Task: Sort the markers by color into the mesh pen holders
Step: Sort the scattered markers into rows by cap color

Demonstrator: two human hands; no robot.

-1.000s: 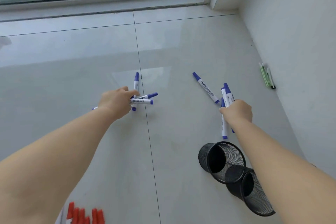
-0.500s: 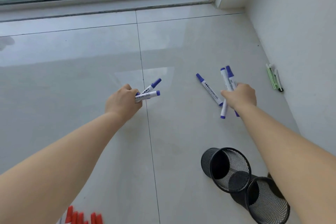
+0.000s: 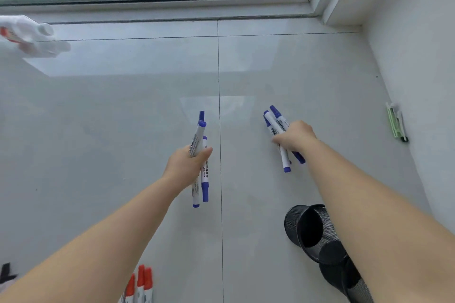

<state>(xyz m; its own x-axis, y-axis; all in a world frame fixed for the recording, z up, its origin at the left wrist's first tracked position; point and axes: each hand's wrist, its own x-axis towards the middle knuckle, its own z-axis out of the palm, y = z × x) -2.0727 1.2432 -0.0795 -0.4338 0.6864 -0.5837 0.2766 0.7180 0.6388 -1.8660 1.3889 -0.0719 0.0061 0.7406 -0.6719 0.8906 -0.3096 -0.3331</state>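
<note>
Both bare arms stretched forward, left hand (image 3: 188, 165) toward 12 o'clock, fingers (image 3: 205, 152) curled round a bundle of blue markers (image 3: 200, 155), right hand (image 3: 295, 136) toward 1 o'clock, knuckles up, gripping blue markers too

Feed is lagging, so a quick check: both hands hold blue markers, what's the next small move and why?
Probably swing the right hand back to the nearer holder and drop its blue markers in. No blue markers lie loose on the floor in view, and that holder looks empty.
</note>
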